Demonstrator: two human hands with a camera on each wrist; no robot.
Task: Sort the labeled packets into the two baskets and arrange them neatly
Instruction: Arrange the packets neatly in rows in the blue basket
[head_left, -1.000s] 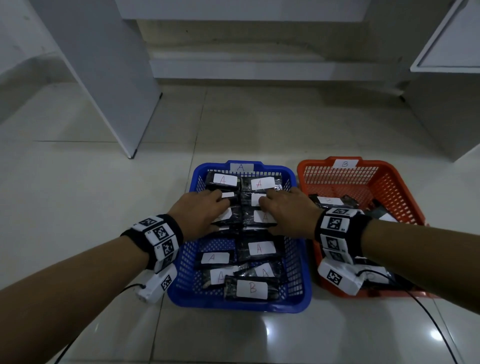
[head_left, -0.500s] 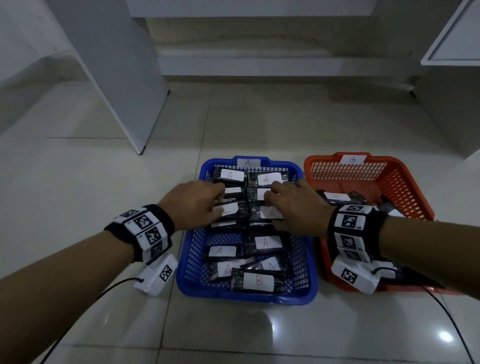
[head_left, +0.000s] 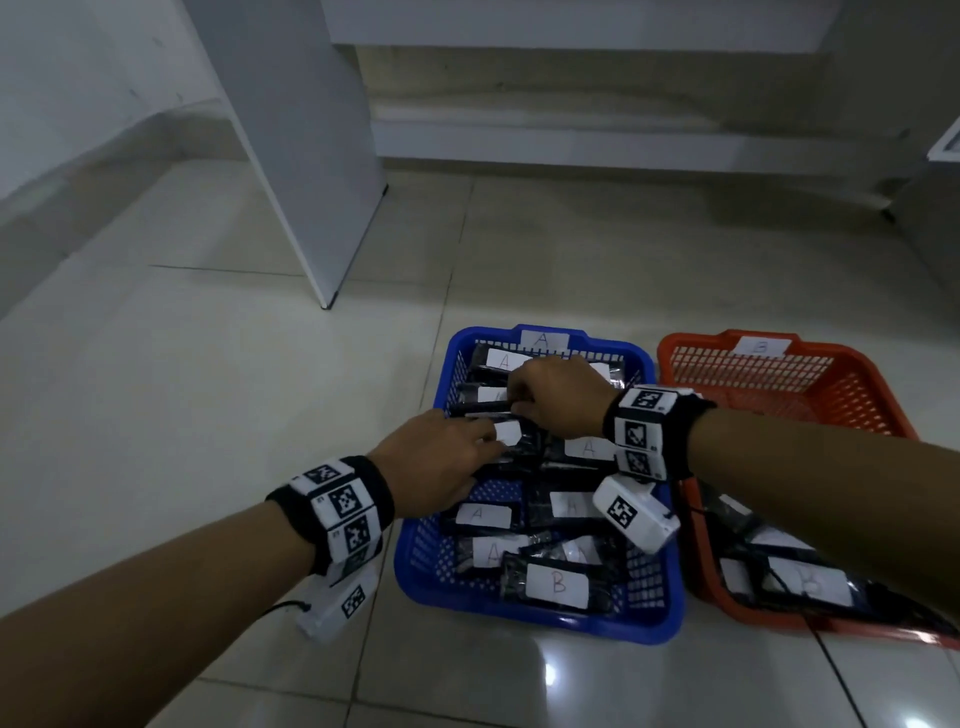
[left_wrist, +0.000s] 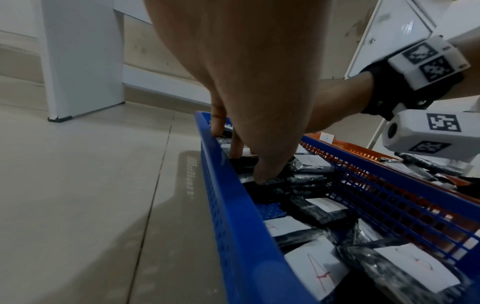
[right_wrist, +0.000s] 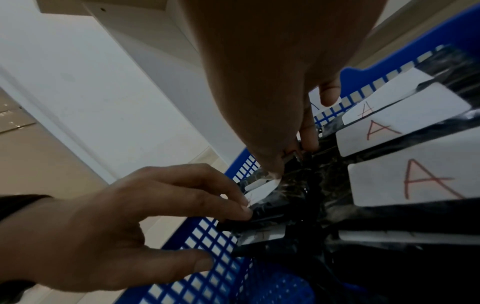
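Observation:
The blue basket (head_left: 535, 623) marked A holds several black packets with white labels, mostly A (head_left: 587, 448), and one B packet (head_left: 558, 584) at its near end. The orange basket (head_left: 722, 340) marked B stands to its right, with packets (head_left: 810, 582) at its near end. Both hands are inside the blue basket's left column. My left hand (head_left: 457, 452) lies with straight fingers, its fingertips (right_wrist: 244, 209) pressing a packet's edge beside the basket wall (right_wrist: 202, 232). Just beyond it, my right hand (head_left: 545, 395) curls down and pinches a packet between thumb and fingers (right_wrist: 309, 142).
The baskets sit on a glossy tiled floor. A white panel (head_left: 311, 156) stands at the far left, a low step (head_left: 571, 145) runs along the back, and a white cabinet (head_left: 935, 218) is at the far right. Cables trail from both wrist cameras.
My right hand has crossed from the right column of packets to the far left column. My left hand has drawn slightly nearer along that column. The head view has shifted left.

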